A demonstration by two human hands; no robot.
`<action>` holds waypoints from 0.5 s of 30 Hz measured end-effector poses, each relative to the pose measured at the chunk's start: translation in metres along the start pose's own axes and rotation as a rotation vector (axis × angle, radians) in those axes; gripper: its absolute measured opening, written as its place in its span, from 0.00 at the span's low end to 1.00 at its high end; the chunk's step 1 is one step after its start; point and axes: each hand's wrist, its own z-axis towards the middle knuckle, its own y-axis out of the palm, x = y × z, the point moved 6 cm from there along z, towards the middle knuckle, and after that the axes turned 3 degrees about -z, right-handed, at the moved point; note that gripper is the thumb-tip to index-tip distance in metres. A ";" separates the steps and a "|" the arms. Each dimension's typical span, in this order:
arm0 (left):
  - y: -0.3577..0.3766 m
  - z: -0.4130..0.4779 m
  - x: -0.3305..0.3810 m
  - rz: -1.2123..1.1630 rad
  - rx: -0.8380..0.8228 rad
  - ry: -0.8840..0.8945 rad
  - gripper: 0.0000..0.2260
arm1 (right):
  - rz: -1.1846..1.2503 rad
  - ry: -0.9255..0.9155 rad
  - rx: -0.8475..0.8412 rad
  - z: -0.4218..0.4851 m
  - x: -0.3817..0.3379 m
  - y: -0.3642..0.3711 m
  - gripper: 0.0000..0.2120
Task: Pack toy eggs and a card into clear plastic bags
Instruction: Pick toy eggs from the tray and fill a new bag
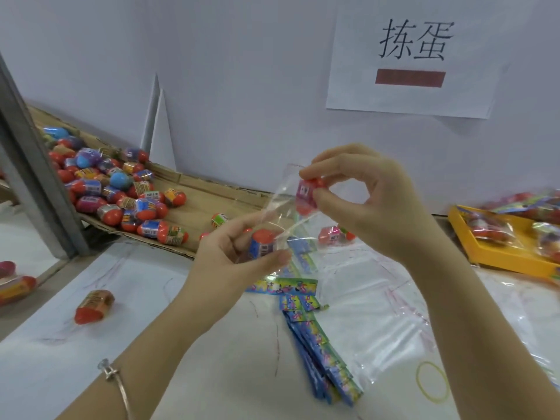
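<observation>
Right hand (363, 204) pinches a pink egg (306, 194) above the bag (280, 212); left hand (239, 253) grips a blue egg (262, 244), half hidden below it.

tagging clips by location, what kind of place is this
Probably a toy-packing workstation: a cardboard ramp heaped with toy eggs, a yellow tray of filled bags, and a printed sign on the partition.

We lose the yellow tray (485, 248) past the right edge, our left hand (236, 253) hides much of its blue-labelled egg (262, 243), and egg labels (150, 194) blur unreadable.
</observation>
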 end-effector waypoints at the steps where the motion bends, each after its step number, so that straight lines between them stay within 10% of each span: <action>1: 0.000 0.000 0.000 -0.016 0.002 -0.004 0.22 | -0.016 0.000 -0.020 0.000 0.000 0.001 0.10; 7: -0.001 0.001 0.003 -0.049 0.013 -0.018 0.23 | 0.198 0.153 0.215 -0.004 0.014 -0.007 0.33; 10: -0.001 0.001 0.005 -0.106 0.016 -0.004 0.23 | 0.412 0.453 -0.039 -0.006 0.037 0.019 0.52; 15: 0.003 -0.001 0.008 -0.071 -0.006 0.007 0.23 | 0.567 0.465 -0.206 -0.008 0.037 0.045 0.20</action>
